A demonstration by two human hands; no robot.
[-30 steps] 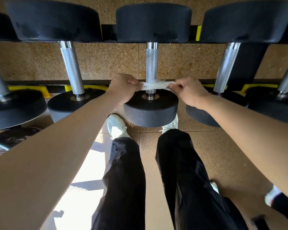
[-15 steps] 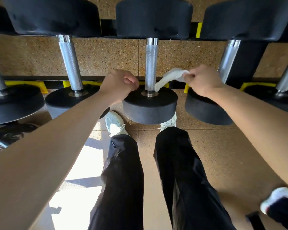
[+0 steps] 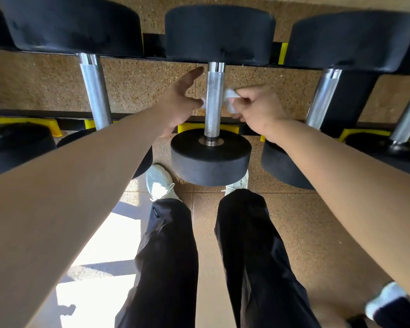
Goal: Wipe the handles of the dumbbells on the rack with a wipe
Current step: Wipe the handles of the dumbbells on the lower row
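centre dumbbell handle (image 3: 214,102) runs front-to-back across rack (image 3: 232,127) | wipe (image 3: 230,100) looped behind it | right hand (image 3: 258,110) pinches one end | left hand (image 3: 178,102) spread, empty, nearest the free end (image 3: 202,102)

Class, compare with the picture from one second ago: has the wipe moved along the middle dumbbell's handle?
Yes. The wipe has gone up the middle handle, from just above the near weight to about mid-handle, toward the far one.

A white wipe (image 3: 230,100) passed behind the middle dumbbell (image 3: 211,159) — its knurled steel handle (image 3: 214,100) ran near to far between black heads.
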